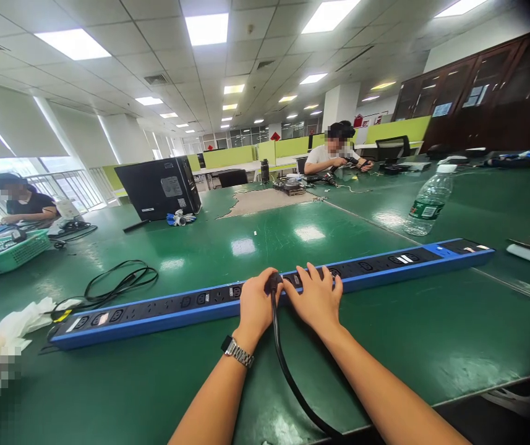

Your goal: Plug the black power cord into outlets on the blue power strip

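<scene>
A long blue and black power strip [162, 318] lies across the green table. My left hand [256, 304], with a watch [237, 351] on its wrist, grips a black plug [274, 282] at the strip's middle. From the plug a thick black cable [287, 371] runs down to the table's near edge. Just right of the plug, my right hand [315, 298] lies on the strip with its fingers spread; its thumb is close to the plug. Whether the plug sits in a socket is hidden by my fingers.
On the green table [153, 383] are a coiled cable [123, 281], a water bottle [429, 204], a black computer case [162, 185], gloves [181, 217] and a green basket [12, 253]. Two people sit across the table, at left and back right.
</scene>
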Demonstrator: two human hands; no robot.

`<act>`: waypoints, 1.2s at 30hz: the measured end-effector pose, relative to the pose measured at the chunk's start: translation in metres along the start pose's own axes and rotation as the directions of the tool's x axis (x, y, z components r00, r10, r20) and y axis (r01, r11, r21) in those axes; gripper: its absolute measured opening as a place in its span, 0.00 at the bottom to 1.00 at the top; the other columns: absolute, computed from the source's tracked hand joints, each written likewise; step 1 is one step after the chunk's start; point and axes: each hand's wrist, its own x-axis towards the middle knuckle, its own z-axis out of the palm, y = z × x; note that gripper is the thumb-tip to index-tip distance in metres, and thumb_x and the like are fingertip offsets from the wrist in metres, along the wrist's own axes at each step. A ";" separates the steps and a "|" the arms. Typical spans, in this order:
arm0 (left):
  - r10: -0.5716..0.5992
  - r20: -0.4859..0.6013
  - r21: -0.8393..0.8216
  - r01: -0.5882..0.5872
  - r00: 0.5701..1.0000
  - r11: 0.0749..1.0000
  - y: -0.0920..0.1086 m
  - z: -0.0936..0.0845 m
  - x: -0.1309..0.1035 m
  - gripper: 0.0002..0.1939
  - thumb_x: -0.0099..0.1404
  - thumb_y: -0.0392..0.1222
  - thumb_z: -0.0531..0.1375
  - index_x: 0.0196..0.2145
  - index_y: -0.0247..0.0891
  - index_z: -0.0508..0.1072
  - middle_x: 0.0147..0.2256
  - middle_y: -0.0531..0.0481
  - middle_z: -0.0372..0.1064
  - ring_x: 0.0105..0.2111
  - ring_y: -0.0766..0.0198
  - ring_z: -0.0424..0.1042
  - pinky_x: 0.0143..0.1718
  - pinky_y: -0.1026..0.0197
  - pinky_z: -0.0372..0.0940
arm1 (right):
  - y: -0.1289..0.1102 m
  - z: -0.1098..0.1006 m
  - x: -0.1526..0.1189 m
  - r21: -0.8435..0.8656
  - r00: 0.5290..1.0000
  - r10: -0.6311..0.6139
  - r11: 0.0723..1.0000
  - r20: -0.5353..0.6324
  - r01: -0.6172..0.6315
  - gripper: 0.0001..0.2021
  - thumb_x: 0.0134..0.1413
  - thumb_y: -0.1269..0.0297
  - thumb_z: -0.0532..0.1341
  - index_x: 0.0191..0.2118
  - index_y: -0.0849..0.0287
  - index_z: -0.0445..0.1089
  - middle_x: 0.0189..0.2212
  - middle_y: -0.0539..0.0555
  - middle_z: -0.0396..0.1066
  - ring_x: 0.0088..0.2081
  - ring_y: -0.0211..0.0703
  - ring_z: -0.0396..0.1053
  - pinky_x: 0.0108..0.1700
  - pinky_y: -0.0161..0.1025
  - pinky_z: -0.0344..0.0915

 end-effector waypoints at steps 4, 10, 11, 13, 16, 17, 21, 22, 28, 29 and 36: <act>0.006 0.024 -0.045 -0.004 1.000 0.999 -0.001 -0.005 -0.001 0.13 0.65 0.35 0.59 0.48 0.38 0.74 0.40 0.47 0.78 0.37 0.61 0.75 0.43 0.59 0.68 | 0.000 -0.001 0.000 0.004 1.000 0.001 1.000 0.012 -0.001 0.31 0.63 0.43 0.48 0.62 0.57 0.66 0.66 0.58 0.59 0.67 0.61 0.46 0.66 0.61 0.36; 0.002 0.060 -0.073 0.003 0.998 0.997 0.002 -0.009 0.001 0.12 0.65 0.37 0.60 0.47 0.38 0.74 0.40 0.47 0.78 0.38 0.60 0.76 0.43 0.60 0.69 | 0.001 -0.001 0.000 0.011 1.000 0.007 1.000 0.019 -0.007 0.31 0.62 0.43 0.48 0.62 0.57 0.66 0.66 0.58 0.59 0.67 0.62 0.46 0.66 0.61 0.37; 0.012 0.071 -0.076 -0.006 0.997 0.997 0.002 -0.009 0.001 0.12 0.65 0.38 0.60 0.47 0.38 0.74 0.41 0.47 0.78 0.38 0.60 0.76 0.43 0.60 0.69 | 0.001 -0.001 0.000 0.010 1.000 0.006 1.000 0.015 -0.006 0.31 0.62 0.43 0.48 0.62 0.57 0.66 0.66 0.58 0.59 0.67 0.62 0.46 0.66 0.61 0.37; 0.025 0.078 -0.067 -0.019 0.997 0.998 0.003 -0.010 0.000 0.12 0.66 0.38 0.59 0.47 0.38 0.73 0.41 0.46 0.78 0.38 0.59 0.75 0.43 0.59 0.68 | 0.001 0.000 0.000 0.006 1.000 0.003 1.000 0.006 -0.003 0.31 0.63 0.43 0.48 0.62 0.57 0.66 0.66 0.58 0.59 0.67 0.62 0.46 0.66 0.61 0.37; 0.018 0.063 -0.044 -0.015 0.998 0.999 0.002 -0.011 0.000 0.13 0.65 0.37 0.59 0.48 0.38 0.73 0.41 0.46 0.78 0.36 0.60 0.75 0.42 0.59 0.68 | 0.001 0.002 0.000 0.004 1.000 -0.002 1.000 0.002 0.002 0.31 0.63 0.43 0.47 0.62 0.57 0.66 0.66 0.58 0.59 0.67 0.62 0.46 0.66 0.61 0.37; 0.017 0.067 -0.049 -0.013 0.998 0.999 0.002 -0.012 0.000 0.13 0.65 0.37 0.59 0.47 0.38 0.73 0.40 0.46 0.78 0.35 0.60 0.75 0.41 0.60 0.68 | 0.001 0.001 0.000 0.005 1.000 -0.001 1.000 0.005 0.001 0.31 0.63 0.43 0.47 0.62 0.57 0.66 0.65 0.58 0.59 0.67 0.62 0.46 0.66 0.61 0.37; -0.002 0.086 -0.110 0.011 0.996 0.994 0.003 -0.014 0.001 0.10 0.63 0.38 0.60 0.43 0.38 0.74 0.34 0.50 0.77 0.31 0.63 0.73 0.36 0.64 0.66 | 0.000 -0.002 0.000 0.007 1.000 0.008 1.000 0.026 -0.009 0.32 0.63 0.43 0.47 0.62 0.57 0.66 0.66 0.58 0.58 0.67 0.62 0.45 0.66 0.61 0.36; -0.016 0.078 -0.117 0.025 0.997 0.993 0.004 -0.014 0.001 0.09 0.63 0.37 0.60 0.42 0.38 0.74 0.32 0.51 0.76 0.30 0.64 0.72 0.34 0.64 0.65 | 0.000 -0.002 0.000 0.006 0.999 0.010 1.000 0.031 -0.010 0.32 0.63 0.43 0.47 0.62 0.57 0.66 0.66 0.58 0.58 0.68 0.62 0.45 0.66 0.61 0.36; -0.069 0.008 -0.107 0.069 0.998 0.992 0.008 -0.009 0.000 0.06 0.59 0.34 0.61 0.36 0.38 0.74 0.26 0.56 0.71 0.26 0.67 0.68 0.30 0.66 0.61 | 0.001 -0.004 0.000 0.010 0.999 -0.001 1.000 0.035 0.001 0.32 0.63 0.43 0.46 0.62 0.58 0.66 0.66 0.59 0.58 0.68 0.62 0.45 0.66 0.61 0.36; -0.046 0.019 -0.114 0.048 0.999 0.992 0.006 -0.008 -0.001 0.07 0.59 0.34 0.61 0.37 0.38 0.74 0.28 0.55 0.73 0.28 0.66 0.69 0.32 0.65 0.63 | 0.001 -0.004 0.000 0.011 0.999 0.000 1.000 0.032 0.000 0.32 0.63 0.43 0.46 0.62 0.58 0.66 0.66 0.59 0.57 0.68 0.62 0.45 0.66 0.61 0.37; 0.114 0.071 0.028 -0.116 0.991 0.993 -0.001 -0.001 -0.005 0.13 0.68 0.41 0.57 0.50 0.40 0.71 0.46 0.45 0.76 0.44 0.56 0.73 0.50 0.55 0.65 | 0.000 -0.005 0.000 -0.002 1.000 0.008 1.000 0.023 -0.008 0.31 0.63 0.44 0.47 0.62 0.57 0.66 0.66 0.58 0.59 0.67 0.63 0.46 0.66 0.60 0.38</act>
